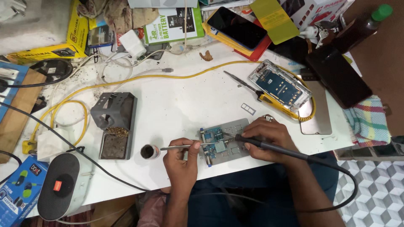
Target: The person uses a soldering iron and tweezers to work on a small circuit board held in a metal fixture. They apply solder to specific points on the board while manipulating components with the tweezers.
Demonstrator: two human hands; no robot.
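A white worktable (176, 101) fills most of the view, its top scuffed and speckled with dark crumbs toward the far left corner and lit evenly from above with only soft shadows. Past its right edge the floor (378, 197) shows tiles patterned in grey and white cubes, and a brown surface (387, 54) rises behind the far right corner, where a striped cloth (368, 120) hangs over the table's edge

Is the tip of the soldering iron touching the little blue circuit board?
Cannot tell. In the head view the right hand aims the soldering iron at the blue circuit board, but the tip is too small to show contact or gap.
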